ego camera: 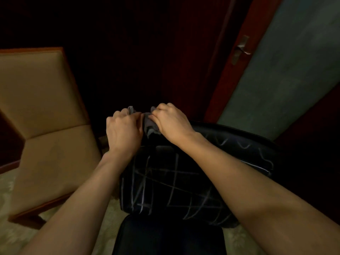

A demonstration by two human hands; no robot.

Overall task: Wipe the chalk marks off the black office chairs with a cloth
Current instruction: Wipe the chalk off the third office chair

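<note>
Two hands meet over the far edge of the black office chair [171, 183], both curled around one grey cloth [150, 124]. The left hand [123, 129] grips the cloth's left end with its fingers folded under, a small tuft of fabric poking out past the knuckles; the right hand [170, 122] pinches the other end, and the bunched middle of the cloth shows in the narrow gap between them, hanging down just above the chair's dark surface. Both bare forearms reach in across the chair from the near side. White chalk marks [161, 181] cross the chair's padded face in a rough lattice of straight strokes, with a few wavy lines nearer its right edge. Left of the black chair stands a tan upholstered chair [46, 116] with a reddish wood frame, on pale patterned carpet [11, 234]. Beyond the black chair to the right, a reddish door [230, 70] with a metal handle [242, 48] stands beside a grey-green wall [287, 70].
</note>
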